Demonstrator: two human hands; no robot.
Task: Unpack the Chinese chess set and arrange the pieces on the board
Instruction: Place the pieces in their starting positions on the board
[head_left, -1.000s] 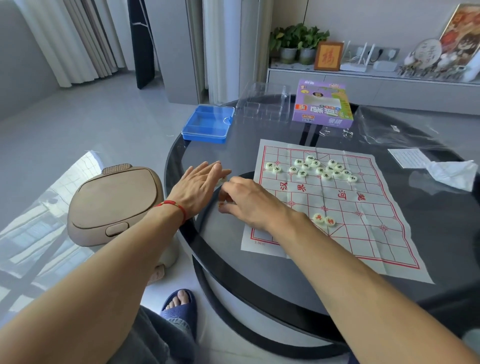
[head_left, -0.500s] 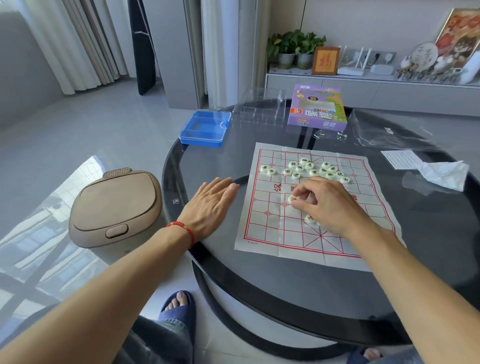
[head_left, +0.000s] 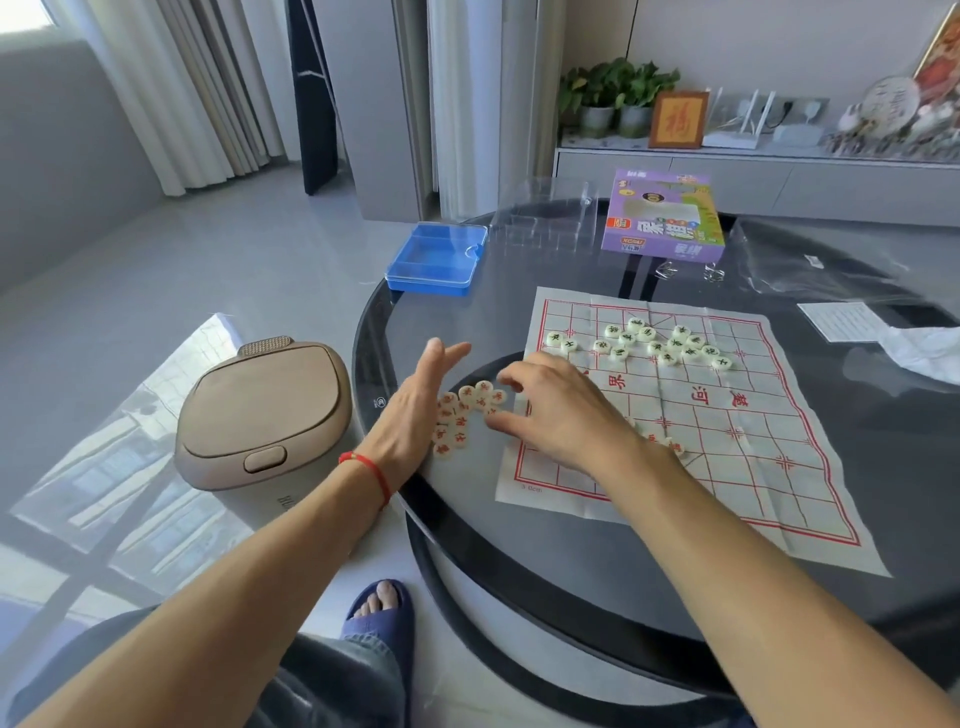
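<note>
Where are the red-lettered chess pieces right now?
Most red-lettered pieces sit bunched on the glass table just off the board's left edge, between the left hand and right hand. A few more lie on the board beside the right wrist.

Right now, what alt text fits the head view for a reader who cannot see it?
A person's right hand reaches into a cluster of red-lettered pieces on a round glass table, left of the paper chess board, while the open left hand walls them in. Black-lettered pieces sit bunched at the board's far side.
</note>
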